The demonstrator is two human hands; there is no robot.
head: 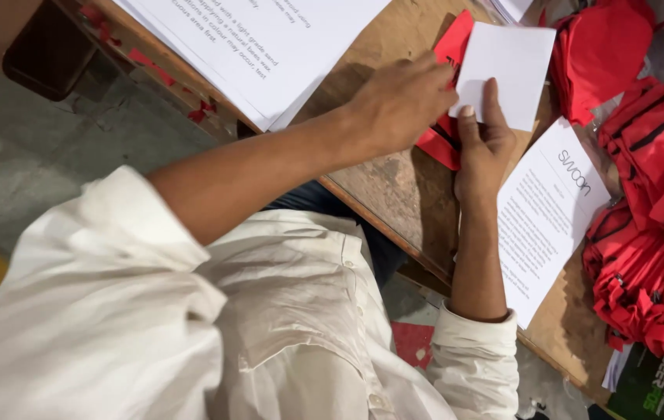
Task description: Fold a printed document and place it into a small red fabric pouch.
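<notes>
A: Card (512, 68): where, what like?
B: Upper right of frame; white, smooth, rectangular, over a red pouch (441, 144) on worn wood.
A: Grip?
B: Both hands, left (402, 101) and right (484, 144), pinch it.

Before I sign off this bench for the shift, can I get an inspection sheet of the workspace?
Surface: worn brown wooden table, scuffed.
Job's things: blank white paper card lying over a flat red fabric pouch.
Clutter: stack of printed white sheets; single printed white sheet; heap of red fabric pouches with black zips along the table's edge.
Grippers: right hand grips the card, thumb on top; left hand rests on the pouch at the card's edge, grip unclear.
Cables: nothing seen.
Surroundings: grey concrete floor.
</notes>
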